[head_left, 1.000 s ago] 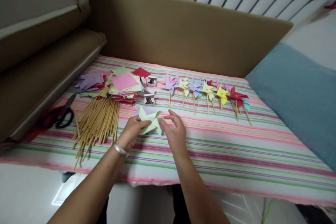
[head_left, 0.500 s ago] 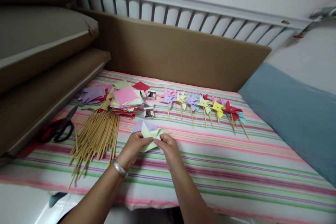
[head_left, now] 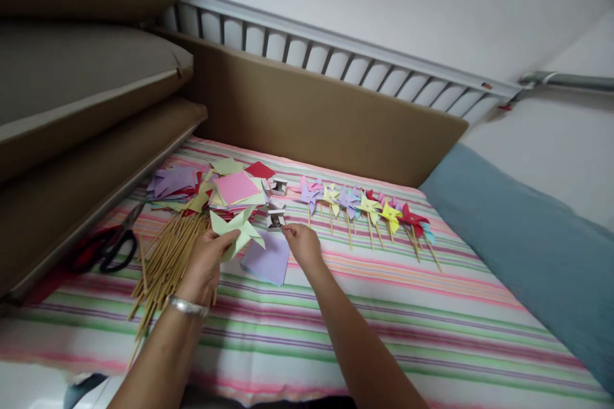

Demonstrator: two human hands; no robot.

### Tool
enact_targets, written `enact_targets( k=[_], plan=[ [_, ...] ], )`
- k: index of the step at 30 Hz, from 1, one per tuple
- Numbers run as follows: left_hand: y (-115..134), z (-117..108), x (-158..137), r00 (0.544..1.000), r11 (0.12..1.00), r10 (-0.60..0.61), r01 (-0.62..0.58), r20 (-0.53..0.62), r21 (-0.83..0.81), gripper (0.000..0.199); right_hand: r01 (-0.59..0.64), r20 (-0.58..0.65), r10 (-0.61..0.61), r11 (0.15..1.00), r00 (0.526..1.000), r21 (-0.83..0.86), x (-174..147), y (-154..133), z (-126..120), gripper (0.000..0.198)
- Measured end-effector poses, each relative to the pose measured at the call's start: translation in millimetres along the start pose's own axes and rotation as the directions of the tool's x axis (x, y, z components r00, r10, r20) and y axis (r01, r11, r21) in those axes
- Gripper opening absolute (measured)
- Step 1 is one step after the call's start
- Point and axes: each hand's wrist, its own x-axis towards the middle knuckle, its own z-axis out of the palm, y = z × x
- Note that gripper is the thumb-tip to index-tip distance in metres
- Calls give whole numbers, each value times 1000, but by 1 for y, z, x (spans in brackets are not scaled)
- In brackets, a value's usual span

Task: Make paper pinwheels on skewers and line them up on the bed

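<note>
A pale green paper pinwheel [head_left: 244, 230], its blades folded in, is pinched at the centre between the thumb and fingers of my left hand [head_left: 206, 259]. My right hand [head_left: 305, 246] has its fingertips pressed together at the right edge of a small white box [head_left: 275, 218] holding tiny dark items. Whatever may be between those fingertips is too small to make out. Below the box, a few purple paper squares [head_left: 267, 261] lie on the striped cloth. Under and beside my left hand spreads a bundle of wooden sticks [head_left: 167, 262].
Finished pinwheels on sticks [head_left: 369, 208] lie in a row at the right. Behind my hands are a stack of coloured paper squares [head_left: 236, 187], cut purple paper [head_left: 173, 181] and a second small box [head_left: 279, 187]. Black-handled scissors [head_left: 119, 249] rest at the left beside stacked cushions [head_left: 96, 160].
My right hand has let go of the green pinwheel and moved up to the small box. My left hand has carried the pinwheel leftward, uncovering the purple squares. The camera view has shifted.
</note>
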Motion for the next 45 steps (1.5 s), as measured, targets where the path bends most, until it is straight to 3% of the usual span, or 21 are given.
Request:
enact_targets(
  k=[6,12,16,24,30,38,45],
  plan=[
    [10,-8,-1,1000,998,6,-5,25,-62,40,24,107,20,920,994,-391,43,-33,6,21],
    [17,-8,-3,997,997,-52,55,52,-59,32,128,187,-31,836,982,-534,54,-48,20,20],
    [15,-11,0,995,996,-78,80,57,-29,28,174,226,-51,806,973,-566,58,-52,23,21],
    [9,-23,12,989,988,-144,142,45,59,25,165,303,25,795,953,-584,69,-58,22,22],
    [11,-23,12,989,984,-149,147,14,97,21,137,337,73,817,939,-560,72,-59,20,25],
    [19,-18,0,971,973,-215,205,106,103,32,94,364,120,849,924,-519,75,-63,17,30],
    [17,-17,4,976,975,-209,205,54,84,29,59,347,129,875,929,-481,75,-59,20,32]
  ],
)
